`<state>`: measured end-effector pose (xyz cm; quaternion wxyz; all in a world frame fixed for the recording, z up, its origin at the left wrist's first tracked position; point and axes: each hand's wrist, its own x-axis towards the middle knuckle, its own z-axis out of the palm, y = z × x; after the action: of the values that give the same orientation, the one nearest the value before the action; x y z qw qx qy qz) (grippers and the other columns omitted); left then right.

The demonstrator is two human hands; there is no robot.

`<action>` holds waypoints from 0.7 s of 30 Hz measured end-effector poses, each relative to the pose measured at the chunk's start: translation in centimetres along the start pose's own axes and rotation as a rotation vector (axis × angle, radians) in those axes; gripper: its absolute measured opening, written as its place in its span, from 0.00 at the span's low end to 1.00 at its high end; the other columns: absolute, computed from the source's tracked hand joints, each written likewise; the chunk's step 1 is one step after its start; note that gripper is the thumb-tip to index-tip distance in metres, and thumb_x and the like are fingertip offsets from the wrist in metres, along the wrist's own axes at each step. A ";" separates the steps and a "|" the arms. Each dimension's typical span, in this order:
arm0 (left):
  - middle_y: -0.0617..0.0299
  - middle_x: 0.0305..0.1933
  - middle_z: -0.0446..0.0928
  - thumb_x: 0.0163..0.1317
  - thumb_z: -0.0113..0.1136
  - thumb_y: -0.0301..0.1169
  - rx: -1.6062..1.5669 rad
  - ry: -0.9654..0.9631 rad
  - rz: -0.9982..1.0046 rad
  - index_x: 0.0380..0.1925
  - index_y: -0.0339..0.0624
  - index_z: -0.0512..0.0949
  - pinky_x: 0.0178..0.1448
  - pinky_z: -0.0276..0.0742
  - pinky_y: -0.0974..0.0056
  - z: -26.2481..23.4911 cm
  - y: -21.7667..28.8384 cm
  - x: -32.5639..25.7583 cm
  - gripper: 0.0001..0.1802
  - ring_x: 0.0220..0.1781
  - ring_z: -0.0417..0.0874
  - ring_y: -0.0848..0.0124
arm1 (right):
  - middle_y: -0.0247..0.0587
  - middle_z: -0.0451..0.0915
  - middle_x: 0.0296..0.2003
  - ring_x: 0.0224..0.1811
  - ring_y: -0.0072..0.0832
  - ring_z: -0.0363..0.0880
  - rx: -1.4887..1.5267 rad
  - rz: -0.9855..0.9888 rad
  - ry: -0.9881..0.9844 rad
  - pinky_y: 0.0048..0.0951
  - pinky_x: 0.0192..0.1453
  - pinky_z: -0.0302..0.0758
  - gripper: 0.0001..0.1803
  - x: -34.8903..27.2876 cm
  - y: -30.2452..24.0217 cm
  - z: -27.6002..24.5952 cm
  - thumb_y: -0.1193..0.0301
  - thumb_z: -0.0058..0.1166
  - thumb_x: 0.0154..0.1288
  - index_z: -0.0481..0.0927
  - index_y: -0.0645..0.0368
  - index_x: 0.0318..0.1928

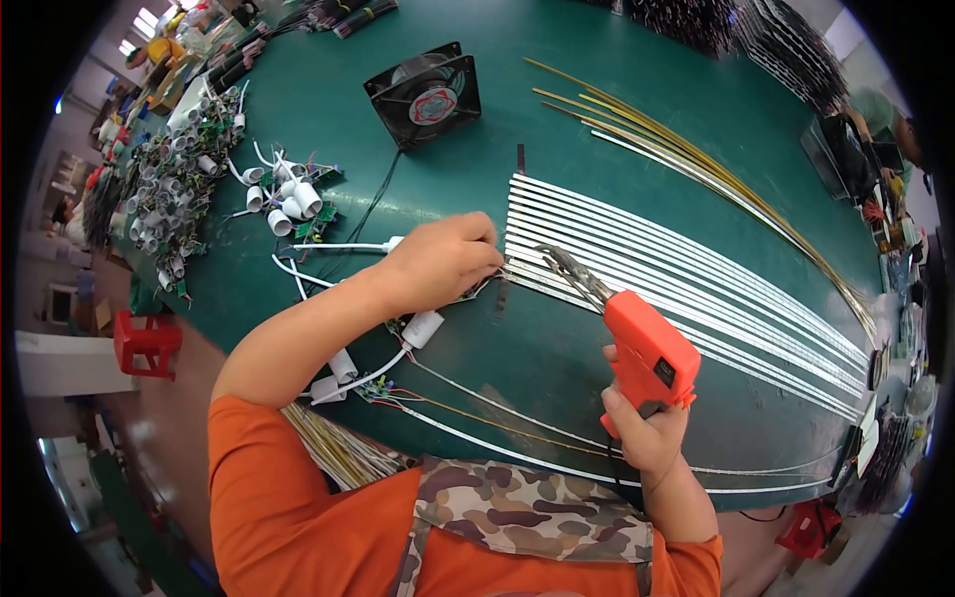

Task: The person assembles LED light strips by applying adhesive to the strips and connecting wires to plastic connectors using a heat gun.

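Soldering gun tight in right hand — left hand in a pinch at strips — contents unclear.

A square black fan stands on the green table, over toward the far edge and left of the middle, its dark cable trailing down behind. Thin dark bundles lie along that far edge; a thicker dark heap sits nearer the far right corner. Past the left edge there's a red stool on the floor.

2 orange sleeves flank a camouflage apron.
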<state>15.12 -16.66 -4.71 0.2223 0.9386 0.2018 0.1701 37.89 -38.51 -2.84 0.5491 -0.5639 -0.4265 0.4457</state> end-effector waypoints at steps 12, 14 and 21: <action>0.60 0.30 0.75 0.52 0.65 0.27 0.095 0.033 0.094 0.29 0.42 0.80 0.40 0.73 0.55 0.5 -0.2 0.3 0.05 0.36 0.77 0.57 | 0.38 0.81 0.41 0.35 0.17 0.74 -0.001 0.007 -0.006 0.22 0.43 0.72 0.22 0.2 0.3 0.0 0.77 0.60 0.57 0.75 0.67 0.54; 0.59 0.30 0.75 0.52 0.65 0.27 0.102 0.030 0.091 0.29 0.42 0.79 0.40 0.73 0.54 0.7 -0.3 0.3 0.04 0.35 0.77 0.56 | 0.37 0.81 0.42 0.35 0.17 0.74 -0.023 0.012 -0.028 0.22 0.43 0.72 0.22 0.2 0.2 0.1 0.77 0.60 0.57 0.76 0.66 0.54; 0.60 0.28 0.73 0.52 0.59 0.26 0.137 0.018 0.081 0.26 0.44 0.78 0.40 0.71 0.54 0.9 -0.2 0.3 0.01 0.35 0.76 0.58 | 0.39 0.81 0.42 0.35 0.18 0.75 -0.118 0.053 -0.104 0.25 0.44 0.73 0.21 0.2 0.1 0.3 0.78 0.57 0.57 0.75 0.66 0.53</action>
<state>15.67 -16.69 -5.51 0.1485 0.9574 0.1769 0.1732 37.64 -38.28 -2.98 0.4799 -0.5824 -0.4648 0.4630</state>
